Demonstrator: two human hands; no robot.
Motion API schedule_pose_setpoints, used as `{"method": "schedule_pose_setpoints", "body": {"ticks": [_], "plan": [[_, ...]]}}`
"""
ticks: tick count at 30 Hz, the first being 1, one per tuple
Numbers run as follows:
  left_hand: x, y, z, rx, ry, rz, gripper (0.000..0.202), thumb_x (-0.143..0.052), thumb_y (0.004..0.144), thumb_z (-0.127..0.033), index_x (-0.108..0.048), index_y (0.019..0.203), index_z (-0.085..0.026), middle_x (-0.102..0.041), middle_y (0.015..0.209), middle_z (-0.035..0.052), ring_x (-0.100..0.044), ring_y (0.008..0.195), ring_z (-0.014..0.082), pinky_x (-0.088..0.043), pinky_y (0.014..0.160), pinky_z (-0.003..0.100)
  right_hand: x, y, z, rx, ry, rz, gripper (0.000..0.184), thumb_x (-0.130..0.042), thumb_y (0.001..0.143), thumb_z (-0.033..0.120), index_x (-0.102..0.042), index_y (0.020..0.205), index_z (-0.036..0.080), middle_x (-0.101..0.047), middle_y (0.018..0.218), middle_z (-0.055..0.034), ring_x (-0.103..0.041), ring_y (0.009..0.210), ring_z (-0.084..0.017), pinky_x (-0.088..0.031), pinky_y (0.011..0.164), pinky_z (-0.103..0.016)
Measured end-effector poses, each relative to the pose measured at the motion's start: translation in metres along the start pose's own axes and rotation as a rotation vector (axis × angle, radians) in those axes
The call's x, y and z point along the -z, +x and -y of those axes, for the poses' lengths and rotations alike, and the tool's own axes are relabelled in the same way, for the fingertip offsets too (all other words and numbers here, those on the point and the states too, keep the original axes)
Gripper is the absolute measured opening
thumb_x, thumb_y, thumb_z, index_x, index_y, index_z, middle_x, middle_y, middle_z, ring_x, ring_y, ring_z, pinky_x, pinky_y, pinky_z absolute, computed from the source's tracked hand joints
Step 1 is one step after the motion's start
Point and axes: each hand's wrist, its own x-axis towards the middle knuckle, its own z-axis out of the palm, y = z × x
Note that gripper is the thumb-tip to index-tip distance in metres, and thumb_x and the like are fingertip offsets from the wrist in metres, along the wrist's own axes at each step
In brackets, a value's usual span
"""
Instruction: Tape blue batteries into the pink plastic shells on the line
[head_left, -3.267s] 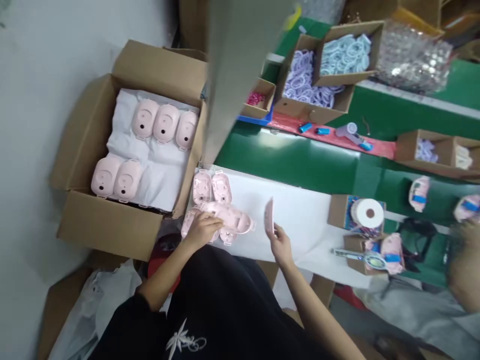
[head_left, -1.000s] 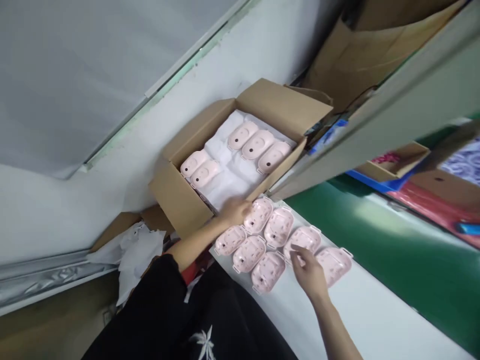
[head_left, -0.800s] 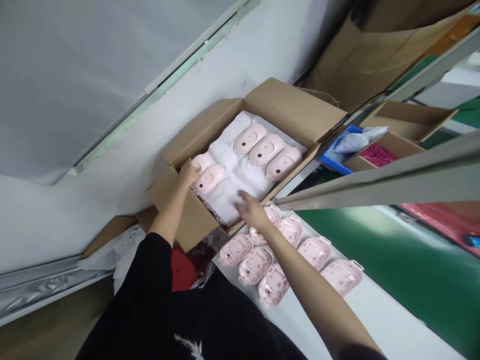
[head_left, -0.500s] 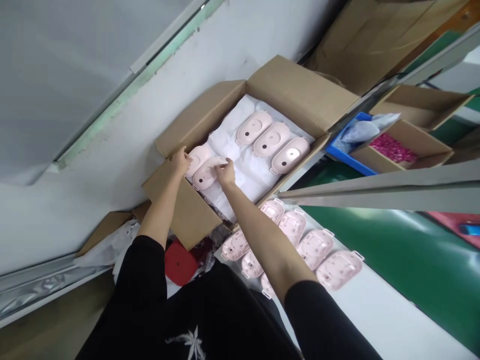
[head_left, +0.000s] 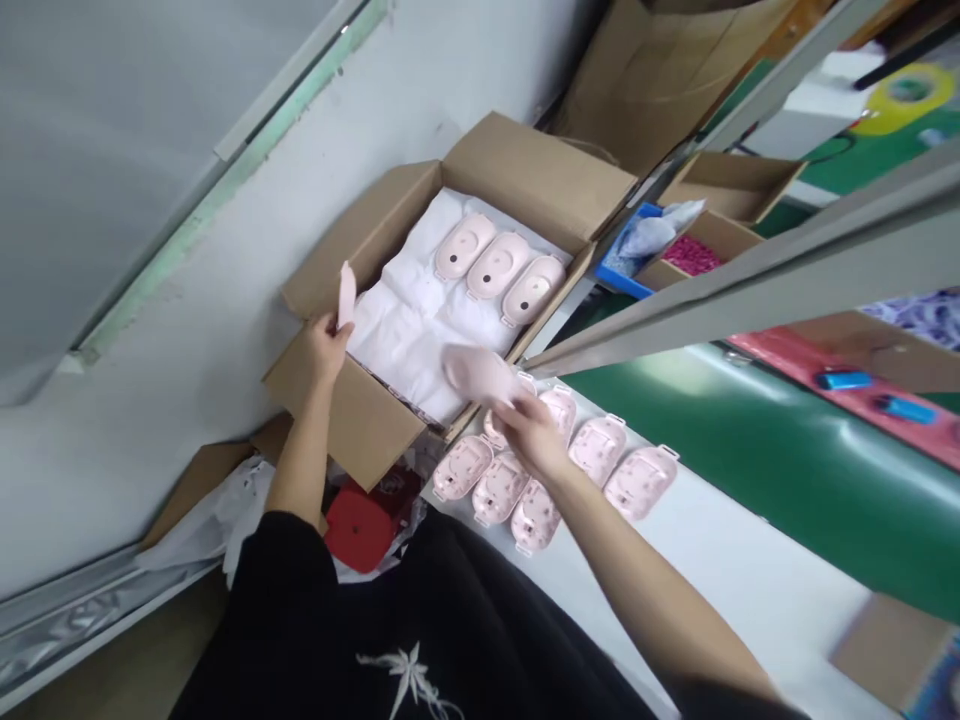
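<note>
My left hand (head_left: 328, 345) is closed on a pink plastic shell (head_left: 346, 294), held edge-on above the near left side of an open cardboard box (head_left: 375, 415). Another pink shell (head_left: 478, 374), smeared by motion, is gripped in my right hand (head_left: 531, 430) over the box's right edge. Three oval pink shells (head_left: 497, 265), each with a small dark hole, lie in a row on white wrapping sheet (head_left: 409, 330) inside the box. Below my right hand, several pink shells (head_left: 501, 487) rest with their inner sides up on a white surface (head_left: 720, 560).
A grey metal post (head_left: 750, 260) slants across the right side. Behind it stand a blue tray (head_left: 626, 262) and a carton of magenta pieces (head_left: 691, 255), near a green work surface (head_left: 750, 430). A red object (head_left: 358, 527) lies below the box. A wall (head_left: 300, 170) borders the left.
Both hands have lifted the two pink shells from the near left of the box. My right hand has swung right with its shell; my left has moved slightly left. The view has shifted.
</note>
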Motion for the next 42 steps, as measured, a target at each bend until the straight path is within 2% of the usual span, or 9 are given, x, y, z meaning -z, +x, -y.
{"method": "schedule_pose_setpoints", "body": {"ticks": [4, 8, 13, 17, 22, 29, 33, 37, 42], "plan": [[-0.008, -0.126, -0.021, -0.313, -0.145, -0.054, 0.029, -0.06, 0.102, -0.042, -0.073, 0.123, -0.026, -0.077, 0.115, 0.0078, -0.073, 0.108, 0.0241, -0.06, 0.097, 0.037, 0.171, -0.177, -0.031, -0.107, -0.115, -0.342, 0.029, -0.083, 0.078, 0.052, -0.075, 0.099, 0.034, -0.071, 0.088, -0.0062, -0.07, 0.076, -0.025, -0.058, 0.058, -0.038], [-0.092, -0.26, -0.094, -0.855, -0.242, 0.417, 0.026, -0.053, 0.107, -0.029, -0.078, 0.111, -0.03, -0.079, 0.111, 0.0045, -0.073, 0.11, 0.0197, -0.053, 0.11, 0.041, 0.278, -0.292, -0.08, -0.056, -0.429, -0.67, 0.024, -0.077, 0.075, 0.054, -0.077, 0.087, 0.032, -0.074, 0.11, -0.0098, -0.073, 0.103, -0.032, -0.063, 0.083, -0.048], [-0.225, -0.379, -0.227, -1.337, -0.173, 0.91, 0.034, -0.048, 0.108, -0.019, -0.08, 0.111, -0.03, -0.08, 0.118, 0.0021, -0.065, 0.131, 0.021, -0.043, 0.12, 0.049, 0.367, -0.309, -0.138, -0.036, -0.707, -0.934, 0.014, -0.06, 0.072, 0.038, -0.067, 0.069, 0.026, -0.073, 0.113, -0.0157, -0.067, 0.116, -0.034, -0.052, 0.108, -0.055], [-0.302, -0.411, -0.309, -1.478, -0.068, 1.04, 0.033, -0.052, 0.103, -0.013, -0.08, 0.111, -0.028, -0.078, 0.126, 0.0027, -0.056, 0.142, 0.0204, -0.042, 0.122, 0.046, 0.423, -0.286, -0.166, -0.069, -0.65, -0.908, 0.017, -0.049, 0.072, 0.024, -0.066, 0.069, 0.024, -0.073, 0.117, -0.0136, -0.067, 0.117, -0.027, -0.049, 0.113, -0.047], [-0.339, -0.415, -0.348, -1.434, 0.08, 0.975, 0.036, -0.056, 0.089, 0.0, -0.08, 0.106, -0.02, -0.072, 0.138, 0.0089, -0.053, 0.144, 0.0228, -0.042, 0.123, 0.044, 0.458, -0.272, -0.18, -0.13, -0.651, -0.788, 0.028, -0.047, 0.08, 0.022, -0.075, 0.083, 0.021, -0.074, 0.118, -0.0113, -0.066, 0.117, -0.025, -0.05, 0.11, -0.042], [-0.334, -0.464, -0.33, -1.238, 0.248, 0.806, 0.043, -0.061, 0.093, -0.02, -0.067, 0.136, -0.02, -0.061, 0.147, 0.0165, -0.05, 0.14, 0.0337, -0.044, 0.117, 0.054, 0.444, -0.271, -0.18, -0.326, -1.043, -0.883, 0.044, -0.06, 0.092, 0.043, -0.071, 0.13, 0.025, -0.062, 0.146, -0.0152, -0.046, 0.132, -0.039, -0.04, 0.112, -0.061], [-0.341, -0.482, -0.327, -1.271, 0.296, 0.853, 0.034, -0.062, 0.09, -0.017, -0.073, 0.122, -0.023, -0.057, 0.153, 0.0133, -0.042, 0.147, 0.0356, -0.041, 0.118, 0.058, 0.458, -0.272, -0.165, -0.334, -1.176, -0.753, 0.043, -0.059, 0.085, 0.021, -0.071, 0.126, 0.021, -0.058, 0.148, -0.0169, -0.04, 0.142, -0.038, -0.033, 0.118, -0.058], [-0.346, -0.487, -0.331, -1.361, 0.306, 0.909, 0.041, -0.056, 0.084, -0.004, -0.075, 0.115, -0.022, -0.063, 0.145, 0.0104, -0.038, 0.151, 0.0331, -0.032, 0.125, 0.056, 0.474, -0.275, -0.155, -0.297, -1.095, -0.933, 0.049, -0.051, 0.083, 0.017, -0.069, 0.129, 0.021, -0.048, 0.158, -0.0139, -0.033, 0.149, -0.037, -0.031, 0.121, -0.057], [-0.338, -0.511, -0.325, -1.465, 0.316, 0.961, 0.035, -0.058, 0.089, -0.011, -0.074, 0.119, -0.021, -0.071, 0.123, 0.0128, -0.058, 0.127, 0.0303, -0.038, 0.117, 0.052, 0.47, -0.278, -0.17, -0.372, -0.915, -1.031, 0.047, -0.048, 0.095, 0.045, -0.069, 0.132, 0.023, -0.046, 0.157, -0.0162, -0.042, 0.137, -0.041, -0.041, 0.112, -0.062]]}}
